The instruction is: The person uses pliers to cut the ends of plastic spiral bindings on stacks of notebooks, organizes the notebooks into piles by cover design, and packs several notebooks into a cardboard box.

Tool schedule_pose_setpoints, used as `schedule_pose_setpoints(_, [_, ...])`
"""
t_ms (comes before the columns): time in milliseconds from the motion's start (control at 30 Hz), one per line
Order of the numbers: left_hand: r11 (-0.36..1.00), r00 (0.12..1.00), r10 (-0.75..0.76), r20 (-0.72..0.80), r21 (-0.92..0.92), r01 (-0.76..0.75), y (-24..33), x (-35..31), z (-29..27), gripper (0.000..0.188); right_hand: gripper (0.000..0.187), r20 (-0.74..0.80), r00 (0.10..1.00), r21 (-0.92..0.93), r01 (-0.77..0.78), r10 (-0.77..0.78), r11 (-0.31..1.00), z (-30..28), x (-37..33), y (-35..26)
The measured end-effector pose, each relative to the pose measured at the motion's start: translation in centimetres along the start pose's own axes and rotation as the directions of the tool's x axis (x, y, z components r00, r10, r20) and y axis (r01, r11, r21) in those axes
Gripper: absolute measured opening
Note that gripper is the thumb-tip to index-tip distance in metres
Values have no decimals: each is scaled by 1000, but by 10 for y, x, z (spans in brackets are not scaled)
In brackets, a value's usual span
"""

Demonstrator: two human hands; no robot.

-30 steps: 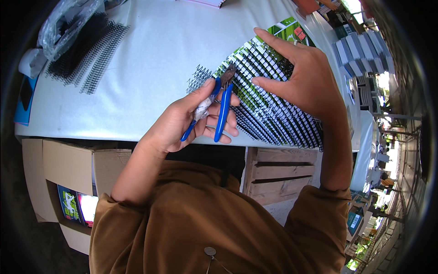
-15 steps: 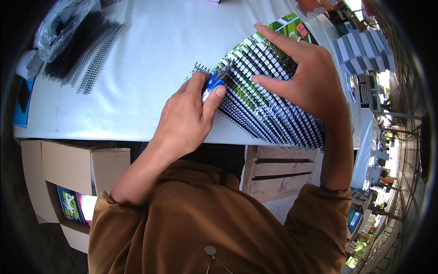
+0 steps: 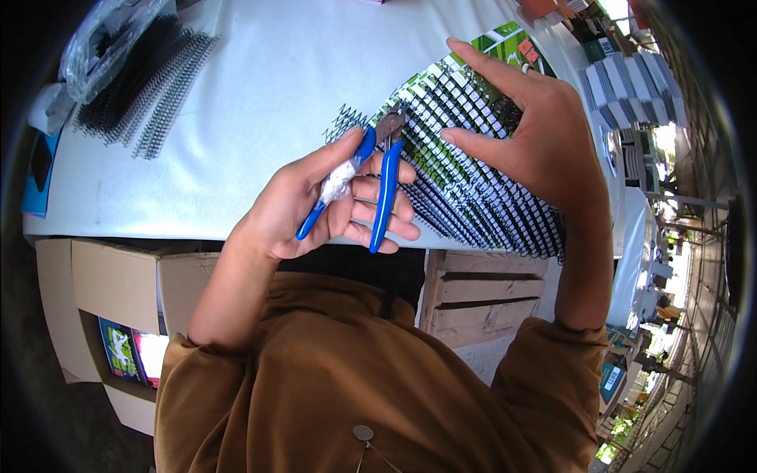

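Observation:
My left hand is turned palm up and holds blue-handled wire cutters. White wrapping covers part of one handle, and the handles are spread apart. The metal jaws point away from me, over the edge of a fanned stack of spiral-bound booklets with green covers and black coils. Loose coil ends stick out past the stack's left side. Across the upper right of the stack, my right hand lies with thumb and index finger spread wide; its other fingers are hidden.
A bundle of black spiral coils lies at the far left of the white-covered table, beside clear plastic bags. An open cardboard box stands below the table's left edge. Stacked booklets sit at the far right.
My left hand has rolled from knuckles up to palm up, and the cutters' handles have opened. My right hand and the stack have shifted slightly right.

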State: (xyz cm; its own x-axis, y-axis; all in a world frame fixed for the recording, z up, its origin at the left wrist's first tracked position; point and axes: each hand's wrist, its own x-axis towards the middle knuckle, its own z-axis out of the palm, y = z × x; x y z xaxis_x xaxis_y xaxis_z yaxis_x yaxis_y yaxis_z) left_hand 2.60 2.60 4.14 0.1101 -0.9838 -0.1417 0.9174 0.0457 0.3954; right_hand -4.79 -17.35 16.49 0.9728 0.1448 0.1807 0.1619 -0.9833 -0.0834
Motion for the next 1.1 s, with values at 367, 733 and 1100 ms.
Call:
schedule_pose_setpoints(367, [992,998,55,-7,112,-54,3,-3,-11,65,67,-8,1000,2,6,-6,1000,0,-1,0])
schedule_pose_setpoints(733, [571,895,316,-314,817,85,-2,2,15,53,67,23,999,33,-24,24,999,-1,-1,0])
schedule_pose_setpoints(1100, [999,999,29,15,-35,-28,-9,0,-15,59,66,13,1000,-17,-19,19,1000,-1,0,0])
